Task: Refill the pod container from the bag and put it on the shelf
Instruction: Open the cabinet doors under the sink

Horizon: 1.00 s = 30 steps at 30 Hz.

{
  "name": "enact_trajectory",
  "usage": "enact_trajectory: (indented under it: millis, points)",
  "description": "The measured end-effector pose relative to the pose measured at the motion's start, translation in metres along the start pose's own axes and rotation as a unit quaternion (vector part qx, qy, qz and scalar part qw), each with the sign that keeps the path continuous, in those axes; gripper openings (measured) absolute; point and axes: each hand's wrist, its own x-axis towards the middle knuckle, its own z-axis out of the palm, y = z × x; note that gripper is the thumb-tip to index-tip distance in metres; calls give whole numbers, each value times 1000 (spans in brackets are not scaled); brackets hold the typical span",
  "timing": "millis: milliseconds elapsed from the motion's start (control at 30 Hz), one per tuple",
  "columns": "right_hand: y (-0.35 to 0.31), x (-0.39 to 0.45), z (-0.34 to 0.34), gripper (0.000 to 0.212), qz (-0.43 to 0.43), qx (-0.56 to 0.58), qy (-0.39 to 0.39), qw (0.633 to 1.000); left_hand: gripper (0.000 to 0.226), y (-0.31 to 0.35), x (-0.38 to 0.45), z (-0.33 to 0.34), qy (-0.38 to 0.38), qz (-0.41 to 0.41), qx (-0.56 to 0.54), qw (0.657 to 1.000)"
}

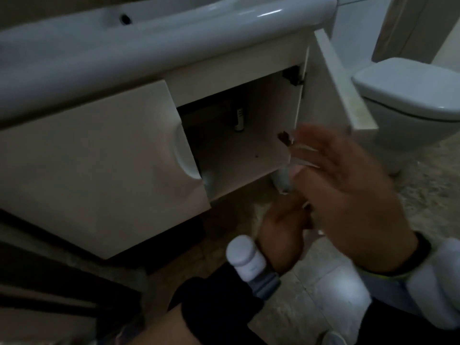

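crouching under a washbasin [149, 46], a person faced its vanity cabinet [239, 150], door [341, 78] swung wide, likely for shelving. right hand [348, 195] hovered, fingers spread, holding nothing; left hand [281, 232] curled, its hold unclear. pod container unidentifiable; no writing legible.

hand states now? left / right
Left hand: mostly hidden behind the right hand; open or closed cannot be told.
Right hand: open, fingers spread, holding nothing, in front of the open cabinet.
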Motion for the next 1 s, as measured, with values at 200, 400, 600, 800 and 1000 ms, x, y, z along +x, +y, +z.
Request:
enact_trajectory:
  millis: [200, 400, 600, 800, 1000]
  points:
    - [48, 6, -57, 60, 33, -19, 95, 995, 46, -19, 13, -1, -69, -64, -51, 994]
    - [97, 38, -160, 72, 145, -118, 229, 955, 41, -39, 22, -23, -5, -186, -54, 981]
    - [84, 70, -172, 29, 171, -46, 278, 944, 40, -34, 36, -42, 82, -183, -20, 979]
    - [99, 72, -156, 44, 168, -80, 277, 943, 35, -18, 48, -59, 153, -162, -26, 975]
    - [101, 73, -158, 45, 173, -75, 287, 939, 33, -4, 60, -69, 201, -153, -8, 967]
